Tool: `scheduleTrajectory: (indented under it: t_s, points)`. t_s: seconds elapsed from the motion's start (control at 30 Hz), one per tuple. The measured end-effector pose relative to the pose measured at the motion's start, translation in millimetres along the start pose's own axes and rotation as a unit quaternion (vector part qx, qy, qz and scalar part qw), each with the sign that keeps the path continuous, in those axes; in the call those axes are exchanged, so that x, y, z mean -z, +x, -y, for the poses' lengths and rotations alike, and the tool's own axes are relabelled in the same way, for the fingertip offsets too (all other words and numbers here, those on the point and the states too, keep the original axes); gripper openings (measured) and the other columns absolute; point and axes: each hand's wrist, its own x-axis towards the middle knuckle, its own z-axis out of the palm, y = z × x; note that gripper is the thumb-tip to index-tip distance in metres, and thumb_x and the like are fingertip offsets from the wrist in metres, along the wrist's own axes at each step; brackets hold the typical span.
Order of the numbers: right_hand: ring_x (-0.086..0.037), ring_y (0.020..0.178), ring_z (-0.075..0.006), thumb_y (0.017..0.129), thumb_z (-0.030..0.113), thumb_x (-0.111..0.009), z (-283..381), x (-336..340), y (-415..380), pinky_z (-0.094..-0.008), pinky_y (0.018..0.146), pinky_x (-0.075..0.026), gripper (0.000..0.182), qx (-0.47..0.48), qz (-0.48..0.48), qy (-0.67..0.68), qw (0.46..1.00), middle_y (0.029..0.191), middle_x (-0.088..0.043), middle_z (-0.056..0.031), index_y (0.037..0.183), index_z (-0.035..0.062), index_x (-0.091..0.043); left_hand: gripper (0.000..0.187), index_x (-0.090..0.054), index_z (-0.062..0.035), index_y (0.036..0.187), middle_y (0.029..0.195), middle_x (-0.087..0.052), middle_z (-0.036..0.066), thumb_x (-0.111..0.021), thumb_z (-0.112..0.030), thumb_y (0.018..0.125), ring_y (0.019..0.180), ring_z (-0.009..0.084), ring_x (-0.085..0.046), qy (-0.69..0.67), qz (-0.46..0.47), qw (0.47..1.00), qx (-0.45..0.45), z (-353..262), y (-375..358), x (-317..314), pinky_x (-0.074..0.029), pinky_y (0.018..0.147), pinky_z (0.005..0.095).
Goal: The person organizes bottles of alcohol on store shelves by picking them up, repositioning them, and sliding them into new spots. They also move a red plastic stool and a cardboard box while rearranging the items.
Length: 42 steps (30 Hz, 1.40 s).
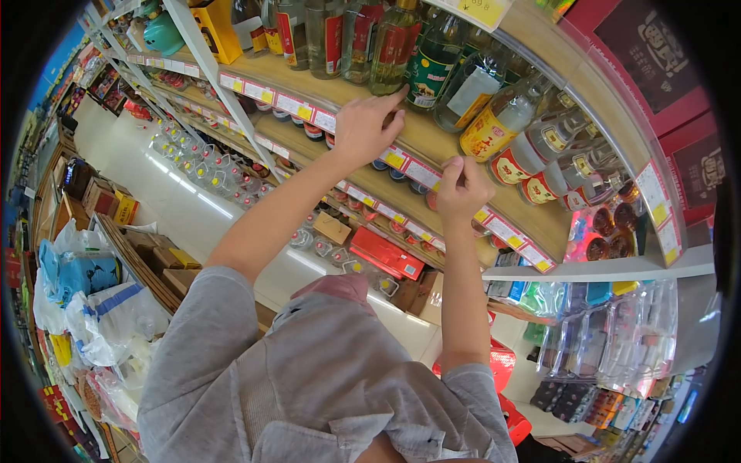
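Note:
My left hand reaches over the shelf's front edge, index finger stretched out and thumb apart. Its fingertip is right at the base of a clear bottle with a red label, beside a dark green-labelled bottle. Closed into a fist with the thumb on top, my right hand hovers at the shelf edge. Nothing sticks out of that fist. Just beyond it leans a yellow-labelled bottle in this view, next to a clear bottle with a red and white label.
Price tags run along the wooden shelf front. Jars and a red box sit on lower levels. Large clear jugs stand on the aisle floor. Plastic bags lie at left; a red basket is below my right arm.

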Motion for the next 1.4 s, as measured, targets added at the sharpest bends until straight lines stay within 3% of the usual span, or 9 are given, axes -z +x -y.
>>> scheduleTrajectory:
  t_s: [0.97, 1.07, 1.4]
  points:
    - [-0.047, 0.047, -0.0183, 0.094, 0.008, -0.067, 0.1, 1.4, 0.8, -0.0339, 0.048, -0.038, 0.025, -0.022, 0.007, 0.007, 1.000, 0.057, -0.052, -0.0073, 0.071, 0.0027, -0.062, 0.040, -0.071, -0.0140, 0.136, 0.087, -0.073, 0.006, -0.065, -0.019, 0.096, 0.080, 0.0261, -0.069, 0.012, -0.022, 0.999, -0.021, -0.1, -0.9, -3.4, -0.051, 0.072, 0.0425]
    - [-0.048, 0.047, -0.0184, 0.095, 0.008, -0.066, 0.9, 0.8, 1.3, -0.0338, 0.048, -0.038, 0.026, -0.025, -0.001, 0.018, 1.000, 0.058, -0.052, -0.0076, 0.071, 0.0020, -0.061, 0.039, -0.072, -0.0182, 0.137, 0.077, -0.066, 0.005, -0.065, -0.021, 0.098, 0.071, 0.0271, -0.063, 0.009, -0.033, 0.999, -0.009, -1.2, -1.8, -5.1, -0.048, 0.069, 0.0423]
    - [-0.048, 0.048, -0.0178, 0.097, 0.012, -0.067, 6.0, 0.4, 3.9, -0.0341, 0.049, -0.039, 0.029, -0.054, 0.002, 0.020, 0.998, 0.057, -0.054, -0.0089, 0.070, 0.0019, -0.060, 0.040, -0.069, -0.0129, 0.138, 0.089, -0.071, 0.007, -0.064, -0.023, 0.099, 0.086, 0.0270, -0.069, 0.017, 0.013, 0.999, -0.041, 4.4, -0.8, -0.7, -0.051, 0.073, 0.0436]
